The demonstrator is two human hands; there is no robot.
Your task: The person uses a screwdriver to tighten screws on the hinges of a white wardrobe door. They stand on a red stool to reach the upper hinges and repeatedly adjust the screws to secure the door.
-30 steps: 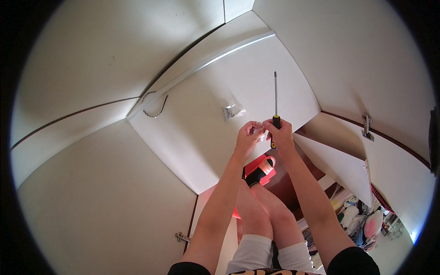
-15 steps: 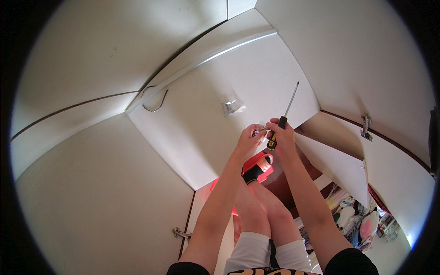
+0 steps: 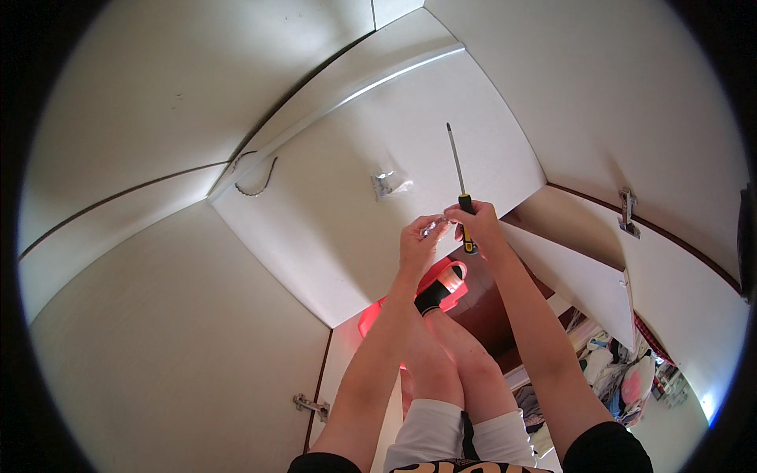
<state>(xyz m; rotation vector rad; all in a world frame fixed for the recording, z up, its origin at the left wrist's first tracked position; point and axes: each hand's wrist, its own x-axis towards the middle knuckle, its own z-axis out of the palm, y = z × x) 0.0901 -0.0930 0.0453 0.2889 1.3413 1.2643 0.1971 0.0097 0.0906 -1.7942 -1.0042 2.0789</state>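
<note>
My right hand (image 3: 485, 229) is closed round the black and yellow handle of a screwdriver (image 3: 466, 204), whose long thin shaft points up and away. Close beside it, my left hand (image 3: 416, 246) pinches a small shiny, silvery thing (image 3: 430, 229), too small and half covered to name. The fingertips of both hands almost meet at this piece. Beyond the hands, a clear plastic bag (image 3: 386, 184) with small silvery parts inside lies on a white panel (image 3: 315, 229).
A pale light strip (image 3: 378, 79) crosses the panel, with a loose dark cable (image 3: 264, 185) at its left end. Metal hinges (image 3: 628, 211) (image 3: 311, 407) sit on the cabinet sides. Below are a red plastic stool (image 3: 371, 317) and, lower right, piled clothes (image 3: 623, 378).
The screwdriver has swung from leaning right to leaning slightly left. My hands have shifted a little left and closer together, still holding the same things.
</note>
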